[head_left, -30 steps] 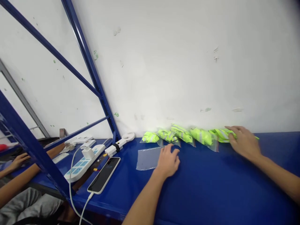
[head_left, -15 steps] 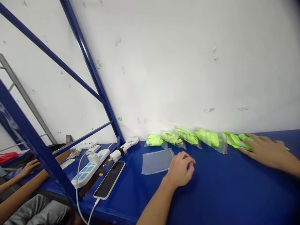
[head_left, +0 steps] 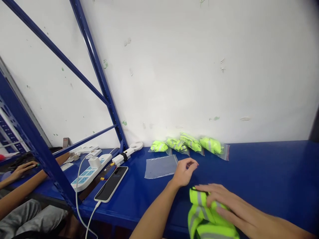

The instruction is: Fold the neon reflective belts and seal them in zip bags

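Note:
My right hand (head_left: 224, 202) grips a neon-yellow reflective vest (head_left: 209, 229) with grey stripes, bunched up at the front edge of the table. Part of the vest runs out of the picture at the bottom. To the left, my left hand (head_left: 184, 171) hovers over the tabletop with its fingers curled in and nothing visible in them. Just beside it lies a flat clear zip bag (head_left: 159, 167). Behind them, several clear bags of folded yellow vests (head_left: 190, 142) stand in a row along the wall.
A blue rack post (head_left: 99, 66) and brace rise at the left. Near it on the blue table (head_left: 269, 172) are a charging phone (head_left: 111, 184), a white power strip (head_left: 87, 174) and a small white fan (head_left: 136, 145). Another person's arms (head_left: 27, 186) reach in at far left.
My right hand has brought the yellow vest from the right end of the row to the table's front edge. My left hand has curled its fingers further. The view has shifted slightly.

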`<state>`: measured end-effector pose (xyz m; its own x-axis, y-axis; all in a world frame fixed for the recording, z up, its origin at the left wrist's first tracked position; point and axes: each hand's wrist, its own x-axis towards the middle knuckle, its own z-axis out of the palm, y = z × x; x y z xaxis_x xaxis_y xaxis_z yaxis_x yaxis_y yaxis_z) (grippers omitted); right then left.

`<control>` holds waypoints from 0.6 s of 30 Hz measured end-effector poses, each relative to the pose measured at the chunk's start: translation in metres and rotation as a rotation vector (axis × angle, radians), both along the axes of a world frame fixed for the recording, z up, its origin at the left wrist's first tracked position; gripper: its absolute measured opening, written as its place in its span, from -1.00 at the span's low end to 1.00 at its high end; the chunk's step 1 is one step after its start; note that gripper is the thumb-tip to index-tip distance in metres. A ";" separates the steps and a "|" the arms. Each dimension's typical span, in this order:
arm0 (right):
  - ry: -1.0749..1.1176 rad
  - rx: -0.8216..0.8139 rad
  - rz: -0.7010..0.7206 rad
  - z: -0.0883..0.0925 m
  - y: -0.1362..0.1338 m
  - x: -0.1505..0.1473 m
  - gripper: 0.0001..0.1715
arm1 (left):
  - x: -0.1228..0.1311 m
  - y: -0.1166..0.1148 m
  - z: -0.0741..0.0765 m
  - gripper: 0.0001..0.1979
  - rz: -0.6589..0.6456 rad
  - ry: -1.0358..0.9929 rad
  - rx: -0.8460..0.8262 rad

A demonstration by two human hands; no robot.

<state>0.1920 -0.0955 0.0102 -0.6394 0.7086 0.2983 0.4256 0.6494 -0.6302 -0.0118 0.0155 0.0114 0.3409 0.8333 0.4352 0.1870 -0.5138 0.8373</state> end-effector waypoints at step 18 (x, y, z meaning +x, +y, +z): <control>0.962 -0.712 -0.380 0.023 0.118 -0.013 -0.70 | -0.002 -0.010 0.011 -0.39 -0.101 -0.070 -0.078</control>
